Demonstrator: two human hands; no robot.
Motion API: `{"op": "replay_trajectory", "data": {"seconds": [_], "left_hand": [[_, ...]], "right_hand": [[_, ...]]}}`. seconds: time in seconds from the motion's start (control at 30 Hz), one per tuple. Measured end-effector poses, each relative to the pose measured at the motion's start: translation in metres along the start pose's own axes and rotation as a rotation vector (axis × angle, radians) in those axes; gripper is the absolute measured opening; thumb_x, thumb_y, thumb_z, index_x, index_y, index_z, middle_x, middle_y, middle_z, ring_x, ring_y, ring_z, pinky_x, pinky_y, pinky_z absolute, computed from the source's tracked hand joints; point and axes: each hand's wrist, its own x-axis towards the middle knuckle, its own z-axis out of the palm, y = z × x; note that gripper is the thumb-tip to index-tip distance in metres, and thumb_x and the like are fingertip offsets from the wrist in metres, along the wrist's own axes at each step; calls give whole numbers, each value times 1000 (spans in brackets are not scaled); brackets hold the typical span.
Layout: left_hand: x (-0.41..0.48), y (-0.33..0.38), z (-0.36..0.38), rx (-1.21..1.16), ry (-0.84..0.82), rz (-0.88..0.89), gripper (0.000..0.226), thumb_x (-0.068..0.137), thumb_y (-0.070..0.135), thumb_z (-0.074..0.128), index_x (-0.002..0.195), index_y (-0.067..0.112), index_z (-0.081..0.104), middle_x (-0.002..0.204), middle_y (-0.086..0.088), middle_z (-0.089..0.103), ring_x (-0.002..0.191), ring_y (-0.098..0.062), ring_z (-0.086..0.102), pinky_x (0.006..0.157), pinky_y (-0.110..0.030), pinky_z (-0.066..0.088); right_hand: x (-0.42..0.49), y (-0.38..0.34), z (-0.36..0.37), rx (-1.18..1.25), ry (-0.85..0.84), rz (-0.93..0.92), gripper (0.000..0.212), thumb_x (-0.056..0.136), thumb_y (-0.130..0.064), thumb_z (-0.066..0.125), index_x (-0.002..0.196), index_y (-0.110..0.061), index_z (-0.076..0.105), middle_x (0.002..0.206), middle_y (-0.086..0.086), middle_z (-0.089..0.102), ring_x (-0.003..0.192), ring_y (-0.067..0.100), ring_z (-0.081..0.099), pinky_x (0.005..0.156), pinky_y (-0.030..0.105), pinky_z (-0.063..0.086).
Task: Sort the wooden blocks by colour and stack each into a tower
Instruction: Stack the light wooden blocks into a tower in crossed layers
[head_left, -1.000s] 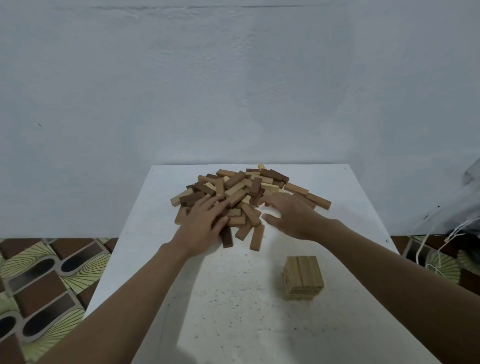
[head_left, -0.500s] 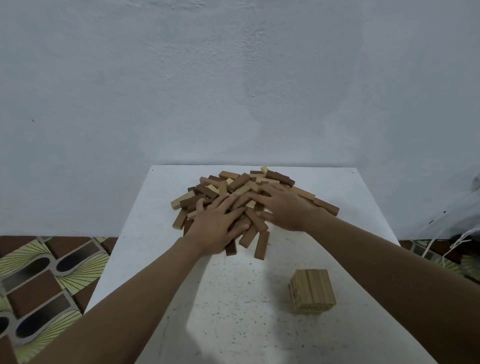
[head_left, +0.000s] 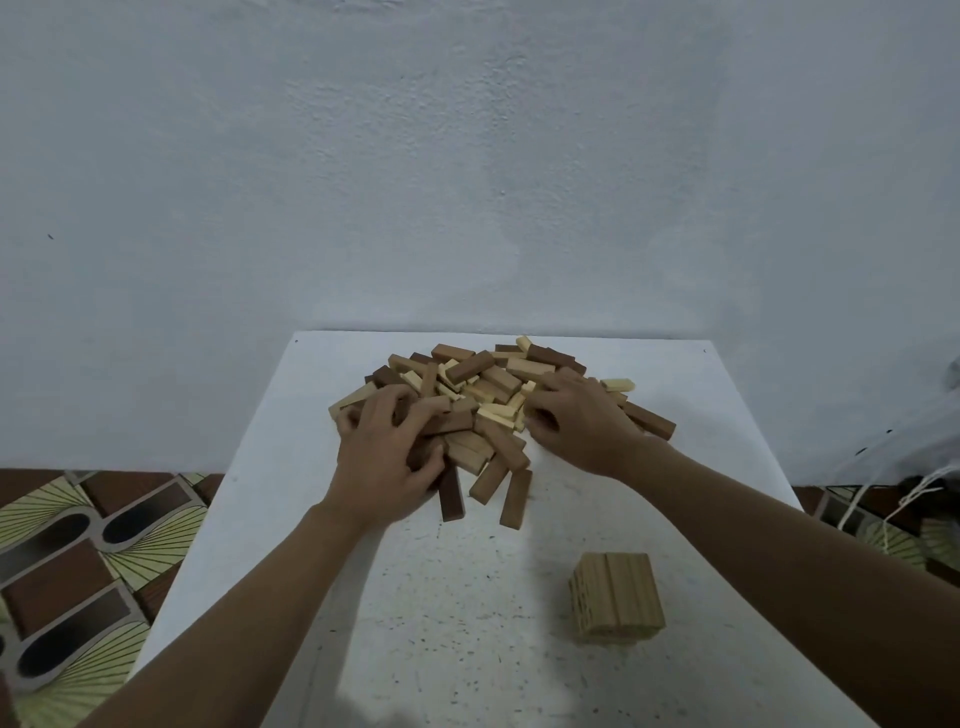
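At the far left, patterned floor tiles (head_left: 78, 561) in green, brown and black show beside the white table (head_left: 291, 519). The left hand (head_left: 387, 457) rests palm down on the near-left flank of the pile of wooden blocks (head_left: 483, 395); its fingers (head_left: 431, 410) are curled over several blocks, with dark brown pieces partly covered beneath the palm. Whether any single block is pinched cannot be determined, as the fingertips are buried among the pieces. The pile occupies the far half of the table, centred between the two hands, and mixes three tones: pale cream, mid tan and dark brown, lying at random angles and overlapping. At the near edge of the pile, a dark brown block (head_left: 451, 493) and a tan block (head_left: 516, 499) point toward the person, just beside the left hand. The right hand (head_left: 582, 421) lies palm down on the right flank of the pile, fingers bent and reaching into the blocks; what they enclose is hidden. Past its knuckles, a cream block (head_left: 617, 385) and a long brown block (head_left: 649, 421) extend outward. Nearer the person and well apart from both hands, a short stack of tan blocks (head_left: 618, 597) stands on the table, below the right forearm (head_left: 753, 525). A pale wall (head_left: 467, 156) fills the background.
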Motion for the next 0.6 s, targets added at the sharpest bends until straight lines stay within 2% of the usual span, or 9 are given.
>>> {"op": "replay_trajectory", "data": {"seconds": [0.03, 0.1, 0.17, 0.27, 0.43, 0.5, 0.6], "left_hand": [[3, 1, 1, 7, -63, 21, 46, 91, 42, 53, 136, 47, 51, 144, 6, 39, 138, -17, 38, 100, -49, 25], [10, 0, 5, 82, -192, 87, 49, 98, 47, 39, 147, 55, 39, 161, 4, 29, 151, -18, 22, 102, -54, 23], [15, -1, 11, 148, -259, 89, 49, 100, 53, 26, 148, 56, 37, 163, 5, 30, 153, -18, 18, 101, -55, 24], [18, 2, 13, 114, -217, 27, 47, 99, 56, 27, 140, 51, 48, 154, 5, 40, 148, -17, 25, 98, -51, 23], [34, 12, 14, 99, -176, 60, 37, 103, 47, 36, 130, 38, 58, 140, 8, 48, 137, -18, 38, 99, -52, 24], [46, 18, 15, 125, -201, 56, 34, 105, 46, 36, 127, 36, 61, 144, 7, 46, 139, -19, 33, 100, -52, 22], [60, 29, 17, 200, -286, 39, 33, 104, 42, 42, 130, 39, 61, 156, 1, 32, 142, -23, 25, 106, -57, 20]], "right_hand": [[7, -3, 0, 7, -26, -10, 12, 92, -25, 56, 92, -19, 67, 96, -3, 60, 90, 16, 49, 71, 34, 39], [19, -9, 4, -31, -173, -26, 31, 93, -29, 53, 121, -20, 62, 122, 0, 59, 111, 23, 53, 82, 41, 46], [27, -12, 8, -121, -309, -22, 38, 97, -33, 50, 132, -21, 56, 139, 1, 47, 124, 26, 48, 94, 45, 45], [33, -16, 11, -172, -303, -13, 31, 100, -35, 47, 119, -18, 64, 132, 2, 46, 117, 25, 50, 93, 42, 38], [36, -18, 15, -51, -234, 59, 27, 96, -32, 57, 118, -20, 66, 117, 0, 59, 108, 23, 57, 95, 43, 40], [35, -17, 17, 11, -212, 104, 24, 94, -30, 60, 115, -21, 66, 112, -1, 64, 104, 23, 59, 90, 42, 43], [35, -16, 16, 76, -184, 174, 24, 89, -26, 69, 113, -21, 66, 109, -3, 67, 102, 21, 60, 88, 42, 45]]}}
